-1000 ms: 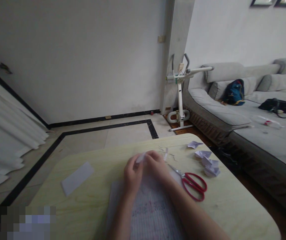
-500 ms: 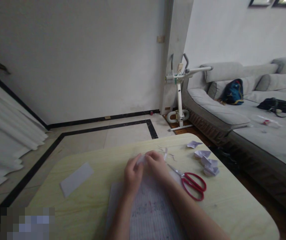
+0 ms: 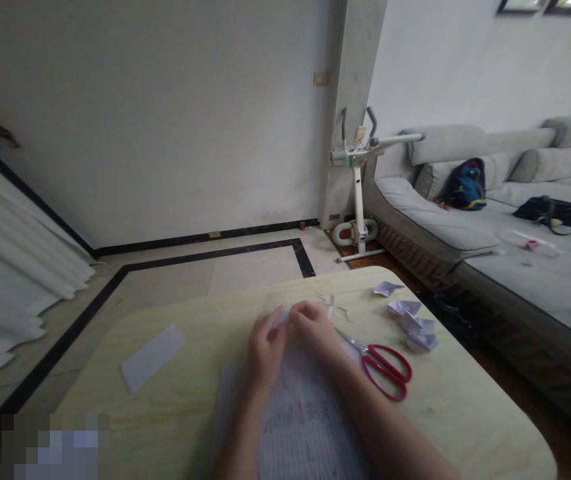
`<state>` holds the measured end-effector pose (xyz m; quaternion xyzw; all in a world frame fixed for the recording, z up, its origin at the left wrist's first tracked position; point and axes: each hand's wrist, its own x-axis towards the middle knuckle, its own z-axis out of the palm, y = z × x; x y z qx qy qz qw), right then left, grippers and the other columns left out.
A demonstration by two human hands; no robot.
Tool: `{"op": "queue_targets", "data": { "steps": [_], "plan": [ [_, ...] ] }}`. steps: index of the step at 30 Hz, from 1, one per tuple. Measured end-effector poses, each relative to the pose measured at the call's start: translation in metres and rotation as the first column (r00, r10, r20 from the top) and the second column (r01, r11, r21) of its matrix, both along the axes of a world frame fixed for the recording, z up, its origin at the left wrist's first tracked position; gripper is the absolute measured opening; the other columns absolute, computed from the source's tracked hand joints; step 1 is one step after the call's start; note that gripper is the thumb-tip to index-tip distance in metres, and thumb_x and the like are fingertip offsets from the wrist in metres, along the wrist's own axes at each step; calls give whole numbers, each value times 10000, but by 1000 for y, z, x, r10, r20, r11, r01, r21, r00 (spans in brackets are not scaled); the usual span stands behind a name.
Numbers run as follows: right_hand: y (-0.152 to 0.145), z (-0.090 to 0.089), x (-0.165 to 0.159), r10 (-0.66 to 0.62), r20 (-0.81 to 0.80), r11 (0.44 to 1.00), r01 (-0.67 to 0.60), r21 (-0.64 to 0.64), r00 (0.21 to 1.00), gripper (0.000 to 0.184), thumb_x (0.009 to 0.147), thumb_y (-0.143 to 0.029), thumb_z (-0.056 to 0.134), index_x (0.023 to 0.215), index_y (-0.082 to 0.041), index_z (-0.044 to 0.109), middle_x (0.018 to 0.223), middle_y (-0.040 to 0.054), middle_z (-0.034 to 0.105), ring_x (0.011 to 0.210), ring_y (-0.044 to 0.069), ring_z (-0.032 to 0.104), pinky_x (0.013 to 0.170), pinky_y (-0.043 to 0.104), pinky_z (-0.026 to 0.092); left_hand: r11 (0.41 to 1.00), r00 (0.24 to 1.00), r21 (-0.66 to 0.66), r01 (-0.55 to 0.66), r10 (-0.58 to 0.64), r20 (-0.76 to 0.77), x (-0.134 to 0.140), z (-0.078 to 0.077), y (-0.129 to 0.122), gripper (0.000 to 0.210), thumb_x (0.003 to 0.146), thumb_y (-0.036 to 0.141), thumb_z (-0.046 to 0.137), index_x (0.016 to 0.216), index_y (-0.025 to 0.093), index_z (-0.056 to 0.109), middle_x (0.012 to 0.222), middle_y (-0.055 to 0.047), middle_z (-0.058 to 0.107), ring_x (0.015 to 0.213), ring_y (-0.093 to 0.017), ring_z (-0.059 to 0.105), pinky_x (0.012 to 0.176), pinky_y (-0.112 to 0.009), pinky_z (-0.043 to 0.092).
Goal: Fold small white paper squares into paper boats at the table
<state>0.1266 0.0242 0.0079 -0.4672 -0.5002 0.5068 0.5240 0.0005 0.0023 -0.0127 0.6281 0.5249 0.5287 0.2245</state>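
Observation:
Both hands meet over the far part of a written-on lined sheet (image 3: pixel 305 433). My left hand (image 3: pixel 267 340) is closed on a small piece of white paper (image 3: pixel 281 320), partly hidden by the fingers. My right hand (image 3: pixel 314 328) pinches the same paper from the other side. Beside my right hand lie scissors with red handles (image 3: pixel 388 372), their blades towards the hand. Thin paper scraps (image 3: pixel 332 305) are scattered just beyond it. Several folded paper shapes (image 3: pixel 418 325) sit along the table's right side. A flat white paper strip (image 3: pixel 152 358) rests to the left.
The pale wooden table (image 3: pixel 470 413) has rounded corners. A grey sofa (image 3: pixel 540 280) with a blue backpack (image 3: pixel 468 185) and a dark bag (image 3: pixel 555 210) stands on the right. Behind the table is a white exercise machine (image 3: pixel 359 193). White curtains (image 3: pixel 10 287) hang at the left.
The fingers have shifted very slightly around the small paper, which shows a little narrower between them. The scissors, folded shapes and paper strip stay where they were.

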Motion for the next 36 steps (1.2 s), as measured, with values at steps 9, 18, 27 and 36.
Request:
{"op": "queue_targets", "data": {
  "steps": [9, 18, 27, 36],
  "plan": [
    [0, -1, 0, 23, -15, 999, -23, 34, 1000, 88, 690, -195, 533, 636, -154, 590, 608, -8, 566, 599, 121, 507, 588, 229, 409, 997, 997, 31, 70, -70, -20, 1, 3, -1, 279, 869, 250, 487, 1103, 210, 633, 998, -77, 641, 940, -182, 587, 846, -321, 470],
    [0, 0, 4, 31, 6, 997, -31, 66, 999, 81, 681, -167, 546, 637, -162, 613, 621, -8, 587, 621, 130, 529, 608, 229, 429, 997, 997, -18, 80, -80, -21, 1, 3, -2, 283, 828, 290, 550, 1082, 209, 647, 949, -78, 635, 905, -194, 598, 777, -313, 497],
    [3, -2, 6, 61, -46, 992, -55, 117, 997, 88, 696, -244, 634, 732, -167, 656, 701, 7, 642, 690, 147, 581, 678, 258, 457, 999, 997, 4, 47, -47, 65, 2, 3, 0, 238, 848, 306, 516, 987, 205, 680, 971, -67, 675, 934, -189, 615, 845, -330, 484],
    [0, 3, 5, 99, 12, 987, -100, 125, 995, 135, 724, -259, 621, 797, -175, 697, 804, 41, 696, 790, 182, 623, 761, 301, 470, 994, 991, -104, 22, -9, 130, 3, 5, -2, 294, 809, 359, 559, 1008, 179, 677, 1017, -89, 690, 954, -219, 633, 846, -346, 496]
  ]
}}
